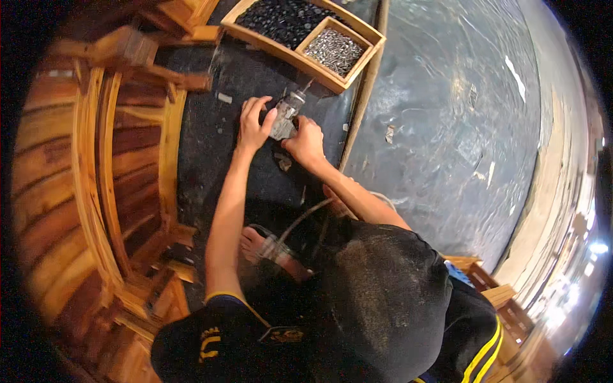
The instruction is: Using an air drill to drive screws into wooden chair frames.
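Note:
A grey, metallic power drill [285, 118] lies low over the dark floor covering, its chuck and thin bit directed toward a wooden box [278, 53]. My right hand [308, 144] is closed around the drill's rear end, though its fingertips are partly hidden. On the drill's other side is my left hand [254, 126], fingers apart and curved, with the thumb against or very near the drill body. Inside the wooden box are many small black pieces [271, 20] and a smaller wooden tray of silvery screws [332, 51].
Slatted wooden furniture [118, 179] stands along the left. A wooden strip [363, 96] separates the dark floor from a shiny grey sheet [447, 121] on the right. A pale cord [303, 217] runs near my sandalled foot [254, 244]. Scraps [283, 162] litter the floor.

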The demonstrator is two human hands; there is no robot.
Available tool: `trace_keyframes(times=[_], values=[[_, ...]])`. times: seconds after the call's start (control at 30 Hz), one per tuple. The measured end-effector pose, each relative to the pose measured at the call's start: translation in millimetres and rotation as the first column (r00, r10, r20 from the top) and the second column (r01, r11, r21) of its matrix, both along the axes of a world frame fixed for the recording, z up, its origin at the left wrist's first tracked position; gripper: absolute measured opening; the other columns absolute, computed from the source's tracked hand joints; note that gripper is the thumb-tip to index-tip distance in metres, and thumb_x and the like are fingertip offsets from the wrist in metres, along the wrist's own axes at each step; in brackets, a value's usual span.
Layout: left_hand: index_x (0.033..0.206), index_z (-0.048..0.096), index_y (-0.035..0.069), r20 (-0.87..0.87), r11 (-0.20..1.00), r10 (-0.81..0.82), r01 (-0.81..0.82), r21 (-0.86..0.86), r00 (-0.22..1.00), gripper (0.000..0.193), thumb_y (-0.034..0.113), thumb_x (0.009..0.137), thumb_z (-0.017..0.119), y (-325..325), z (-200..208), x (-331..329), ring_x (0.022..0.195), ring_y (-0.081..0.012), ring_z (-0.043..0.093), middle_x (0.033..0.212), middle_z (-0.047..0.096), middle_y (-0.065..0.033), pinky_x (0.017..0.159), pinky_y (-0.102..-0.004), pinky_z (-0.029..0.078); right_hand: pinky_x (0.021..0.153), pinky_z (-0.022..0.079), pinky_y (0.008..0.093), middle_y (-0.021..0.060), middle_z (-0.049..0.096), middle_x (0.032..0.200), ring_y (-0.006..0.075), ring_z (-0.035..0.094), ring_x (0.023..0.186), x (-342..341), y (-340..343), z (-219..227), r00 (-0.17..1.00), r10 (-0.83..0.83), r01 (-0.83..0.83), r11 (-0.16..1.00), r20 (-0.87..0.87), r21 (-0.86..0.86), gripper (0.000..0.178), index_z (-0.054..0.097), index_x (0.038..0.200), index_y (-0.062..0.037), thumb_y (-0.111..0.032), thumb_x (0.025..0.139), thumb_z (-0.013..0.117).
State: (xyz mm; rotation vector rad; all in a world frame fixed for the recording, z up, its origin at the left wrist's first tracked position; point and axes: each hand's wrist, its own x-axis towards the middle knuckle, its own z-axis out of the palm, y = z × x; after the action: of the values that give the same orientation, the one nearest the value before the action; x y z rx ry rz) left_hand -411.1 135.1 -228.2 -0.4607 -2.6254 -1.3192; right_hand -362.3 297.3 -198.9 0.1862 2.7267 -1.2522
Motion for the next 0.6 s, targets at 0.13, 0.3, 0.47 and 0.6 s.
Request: trace_keyframes(times=[0.13,0.3,0.47,0.6], values=[[0.129,0.051,0.006,-0.123,0.983,0.058,-0.078,-0.166,0.991,0.053,0.021,0.081,0.068,30.0,33.3,-35.2,0.103,-0.0337,0.052,0.116,0.054,-0.0172,0.090,-0.0436,0.040,0.081,0.051,0.0507,0.0286,0.059,0.101,0.0472,0.061,0.090,4.3,0.1,5.1,0.998,0.012,-0.012,1.000,0.061,0.004,0.047,0.053,0.100,0.0052,-0.011,0.062,0.075],[0.151,0.026,0.021,-0.060,0.663,-0.457,0.295,-0.688,0.888,0.100,0.014,0.065,0.078,27.8,95.5,-85.7,0.114,-0.0353,0.045,0.144,0.031,-0.0184,0.096,-0.0456,0.037,0.072,0.054,0.0516,0.0269,0.054,0.106,0.0482,0.063,0.083,9.1,-13.7,19.7,0.982,0.095,-0.115,0.987,0.164,0.115,0.061,0.041,0.114,0.0027,-0.017,0.068,0.077],[0.154,0.012,0.027,0.090,0.368,-0.596,0.371,-0.853,0.798,0.132,0.020,0.048,0.090,26.9,99.9,-85.4,0.112,-0.0334,0.047,0.148,0.027,-0.0205,0.095,-0.0451,0.038,0.062,0.057,0.0457,0.0233,0.055,0.105,0.0417,0.067,0.080,6.5,-7.1,13.1,0.976,0.083,-0.139,0.950,0.203,0.280,0.064,0.039,0.113,0.0015,-0.021,0.070,0.080],[0.155,0.011,0.028,0.136,0.360,-0.618,0.432,-0.827,0.775,0.143,0.032,0.039,0.093,12.3,95.1,-79.9,0.111,-0.0319,0.047,0.146,0.030,-0.0192,0.094,-0.0458,0.037,0.063,0.058,0.0435,0.0240,0.057,0.102,0.0386,0.068,0.079,4.0,-8.0,15.5,0.977,0.116,-0.163,0.945,0.178,0.282,0.062,0.043,0.108,0.0039,-0.023,0.067,0.082]])
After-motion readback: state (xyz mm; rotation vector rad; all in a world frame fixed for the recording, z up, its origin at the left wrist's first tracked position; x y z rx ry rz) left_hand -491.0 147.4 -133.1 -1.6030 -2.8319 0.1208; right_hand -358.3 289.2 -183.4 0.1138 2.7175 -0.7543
